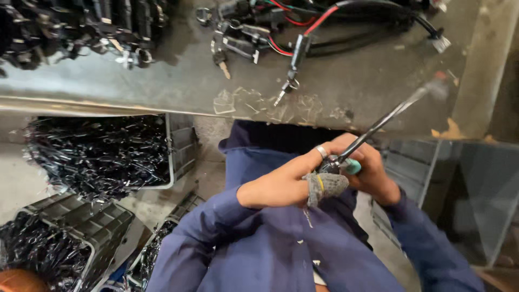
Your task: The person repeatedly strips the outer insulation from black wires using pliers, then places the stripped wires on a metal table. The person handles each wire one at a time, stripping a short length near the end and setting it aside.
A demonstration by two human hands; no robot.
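Where the two hands meet over my lap, I can make out little of the small part they share. My left hand pinches something dark, its thumb wrapped in a grey cloth guard that covers most of it. My right hand is clenched around the teal handle of a screwdriver, whose shaft slants up toward the workbench near edge; its tip is blurred. Keys and wired switch assemblies lie at the bench's far edge, partly cut off by the frame. Below its left end, crates hold tangled black parts I cannot identify.
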